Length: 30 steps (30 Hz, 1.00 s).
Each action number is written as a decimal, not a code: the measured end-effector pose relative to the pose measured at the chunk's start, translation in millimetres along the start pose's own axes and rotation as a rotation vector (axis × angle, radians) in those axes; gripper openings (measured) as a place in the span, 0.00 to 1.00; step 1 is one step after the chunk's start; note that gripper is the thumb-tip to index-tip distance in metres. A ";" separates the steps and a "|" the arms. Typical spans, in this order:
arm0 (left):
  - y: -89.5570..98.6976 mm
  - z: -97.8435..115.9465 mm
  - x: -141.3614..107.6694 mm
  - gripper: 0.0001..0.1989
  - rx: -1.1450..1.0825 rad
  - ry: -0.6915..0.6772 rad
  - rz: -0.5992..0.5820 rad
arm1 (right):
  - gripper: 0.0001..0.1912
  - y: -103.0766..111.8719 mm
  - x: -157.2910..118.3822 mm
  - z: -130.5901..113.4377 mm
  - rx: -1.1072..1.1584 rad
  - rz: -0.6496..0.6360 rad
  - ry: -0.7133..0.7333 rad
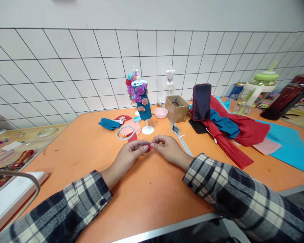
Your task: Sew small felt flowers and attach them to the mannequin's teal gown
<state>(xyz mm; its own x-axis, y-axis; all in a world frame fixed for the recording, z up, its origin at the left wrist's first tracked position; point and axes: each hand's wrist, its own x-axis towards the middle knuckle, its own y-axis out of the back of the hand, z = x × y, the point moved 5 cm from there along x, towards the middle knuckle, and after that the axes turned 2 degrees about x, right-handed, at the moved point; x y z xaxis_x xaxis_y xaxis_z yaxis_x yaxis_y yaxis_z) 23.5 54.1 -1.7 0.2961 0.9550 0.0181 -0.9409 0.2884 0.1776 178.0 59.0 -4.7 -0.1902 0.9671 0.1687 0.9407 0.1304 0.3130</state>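
Above the orange table, my left hand (128, 156) and my right hand (170, 150) meet fingertip to fingertip. Both pinch a small red piece of crepe paper (149, 147), mostly hidden by the fingers. Just beyond the hands stands a small white dress form (144, 104) wearing a dark teal paper dress with purple and peach rosettes. A roll of tape (118, 135) lies left of its base on pink paper scraps (134, 126), with a red scrap (132, 138) closer to my left hand. Folded teal paper (109, 124) lies farther left.
A pink bowl (160, 113), a cardboard box (177, 109) and a bare dress form (170, 79) stand at the back. A phone (201, 102) stands upright before red crepe paper (250, 128). Rightward are a lidded bottle (255, 92) and dark red flask (286, 98). A white box (17, 199) sits left.
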 end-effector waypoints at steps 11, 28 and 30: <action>4.1 0.1 -1.1 0.12 0.165 0.014 0.097 | 0.10 -4.0 -0.8 8.1 0.015 -0.029 -0.041; 4.1 1.4 -1.9 0.14 0.149 -0.018 0.078 | 0.09 -3.3 -0.2 7.9 0.043 -0.024 -0.042; 3.7 1.7 -2.0 0.13 0.164 -0.021 0.080 | 0.09 -4.0 -0.1 8.8 0.014 -0.038 -0.034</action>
<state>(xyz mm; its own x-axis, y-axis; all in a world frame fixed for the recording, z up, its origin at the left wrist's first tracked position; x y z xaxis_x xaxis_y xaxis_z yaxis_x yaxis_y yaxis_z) 19.6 53.1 0.6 0.2261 0.9724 0.0585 -0.9227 0.1945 0.3328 176.8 60.3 -14.2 -0.2169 0.9681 0.1251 0.9369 0.1704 0.3053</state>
